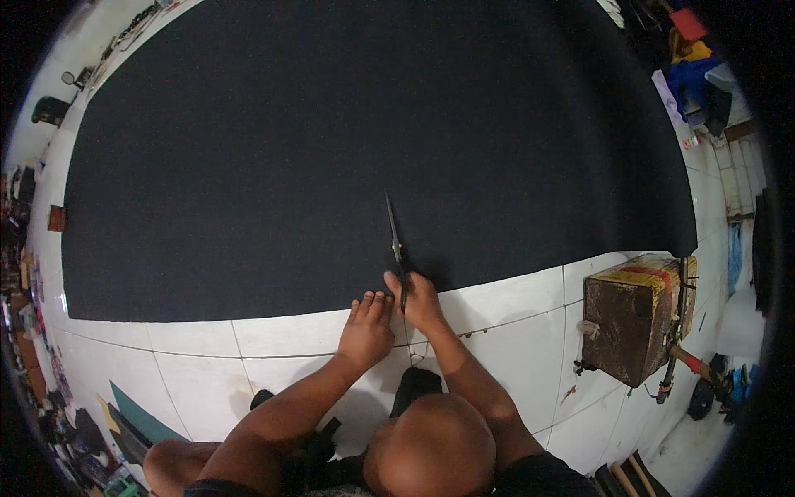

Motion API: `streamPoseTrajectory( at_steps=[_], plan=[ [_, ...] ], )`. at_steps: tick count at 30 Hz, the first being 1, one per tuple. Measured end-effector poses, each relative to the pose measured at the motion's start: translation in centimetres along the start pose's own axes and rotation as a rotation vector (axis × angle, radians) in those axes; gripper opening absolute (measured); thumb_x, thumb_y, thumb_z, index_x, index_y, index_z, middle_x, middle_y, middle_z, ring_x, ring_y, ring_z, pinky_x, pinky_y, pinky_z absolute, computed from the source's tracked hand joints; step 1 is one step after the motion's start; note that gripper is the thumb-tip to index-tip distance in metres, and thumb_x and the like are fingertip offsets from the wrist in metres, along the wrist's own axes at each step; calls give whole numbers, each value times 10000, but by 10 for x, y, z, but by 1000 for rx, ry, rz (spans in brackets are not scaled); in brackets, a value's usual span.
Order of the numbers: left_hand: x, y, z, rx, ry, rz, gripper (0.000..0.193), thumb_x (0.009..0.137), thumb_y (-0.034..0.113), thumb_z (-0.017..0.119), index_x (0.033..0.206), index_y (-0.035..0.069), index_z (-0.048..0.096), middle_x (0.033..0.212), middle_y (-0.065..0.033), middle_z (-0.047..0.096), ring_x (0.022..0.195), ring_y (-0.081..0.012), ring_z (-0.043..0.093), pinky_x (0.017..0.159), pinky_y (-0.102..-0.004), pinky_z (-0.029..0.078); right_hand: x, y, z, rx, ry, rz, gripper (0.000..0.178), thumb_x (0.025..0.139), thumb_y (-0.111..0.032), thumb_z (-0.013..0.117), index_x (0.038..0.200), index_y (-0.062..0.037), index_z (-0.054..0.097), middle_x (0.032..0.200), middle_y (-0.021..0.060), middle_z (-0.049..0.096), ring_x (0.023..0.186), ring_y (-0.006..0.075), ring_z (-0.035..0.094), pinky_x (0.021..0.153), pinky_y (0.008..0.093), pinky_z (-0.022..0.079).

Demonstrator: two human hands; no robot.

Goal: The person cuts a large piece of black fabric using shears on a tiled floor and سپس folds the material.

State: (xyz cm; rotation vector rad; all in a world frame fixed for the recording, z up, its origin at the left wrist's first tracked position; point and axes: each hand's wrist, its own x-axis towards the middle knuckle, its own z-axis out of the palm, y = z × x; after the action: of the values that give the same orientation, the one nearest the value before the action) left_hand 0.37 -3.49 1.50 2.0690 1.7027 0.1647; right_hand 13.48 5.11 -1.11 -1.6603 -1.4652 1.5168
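A large sheet of black cloth (315, 141) lies spread over the white tiled floor (199, 340). My right hand (421, 302) is closed around the handles of a pair of scissors (395, 240) at the cloth's near edge. The scissor blades point away from me over the cloth; in this view they look nearly closed. Just left of it, my left hand (368, 331) rests with fingers stretched out, their tips on the cloth's near edge. It holds nothing that I can see.
A worn box (625, 319) stands at the right by the cloth's near corner, with a hammer (694, 361) beside it. A small brown block (56, 219) sits by the left edge. Green sheet material (142, 417) lies at lower left. My bent knee (435, 447) is close below my hands.
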Motion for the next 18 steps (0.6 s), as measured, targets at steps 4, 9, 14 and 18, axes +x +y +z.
streamPoseTrajectory(
  at_steps=[4,9,14,18],
  plan=[
    [-4,-5,5,16,-19,-33,551,830,147,576,1345,-25,482,1399,-255,453,1299,-438,443,1076,-564,372,29,-40,3,165,-88,135,493,909,-502,644,685,-78,531,564,12,519,483,104,506,452,273,413],
    [5,2,-17,-50,-120,-32,569,840,151,566,1368,-31,458,1402,-245,451,1322,-431,414,1115,-548,328,80,-65,0,107,-47,193,544,899,-554,621,714,-46,561,587,57,545,515,173,586,486,321,469],
    [6,0,-14,-6,-181,-46,575,836,180,594,1356,-32,471,1415,-248,432,1334,-419,401,1119,-543,326,103,-72,-2,43,-69,147,544,906,-552,613,682,-60,554,558,46,548,507,171,585,498,328,467],
    [6,-1,-18,-53,-194,-55,585,854,144,565,1386,-46,413,1430,-240,387,1359,-414,363,1119,-558,319,107,-84,-4,103,-102,147,559,907,-559,607,662,-59,552,552,48,564,508,176,589,508,336,465]
  ],
)
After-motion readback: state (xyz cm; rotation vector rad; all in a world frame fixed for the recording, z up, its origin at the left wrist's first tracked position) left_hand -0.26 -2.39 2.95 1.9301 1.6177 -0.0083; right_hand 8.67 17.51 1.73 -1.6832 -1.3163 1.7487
